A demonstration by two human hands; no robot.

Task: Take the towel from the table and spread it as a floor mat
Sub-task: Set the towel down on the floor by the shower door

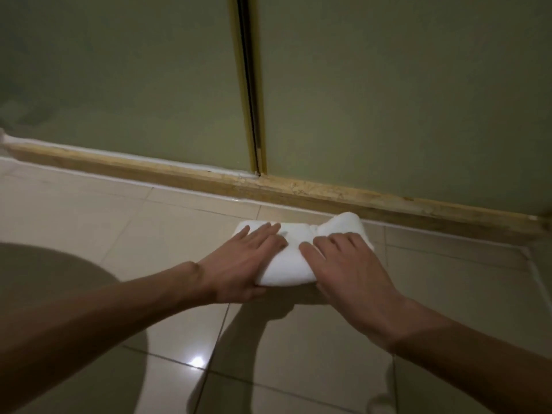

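A white towel [294,258] lies folded in a thick bundle on the tiled floor [119,222], close to the wooden threshold. My left hand [248,261] lies flat on the towel's left part, fingers straight and together, thumb down at the near edge. My right hand [349,267] covers the towel's right part with fingers spread and slightly bent over the cloth. The far right end of the towel bulges up behind my right fingers.
A wooden threshold strip [298,189] runs along the floor under frosted greenish panels with a brass-coloured seam [249,94]. Glossy beige tiles stretch left and toward me. A dark round shadow [59,279] falls on the floor at the left.
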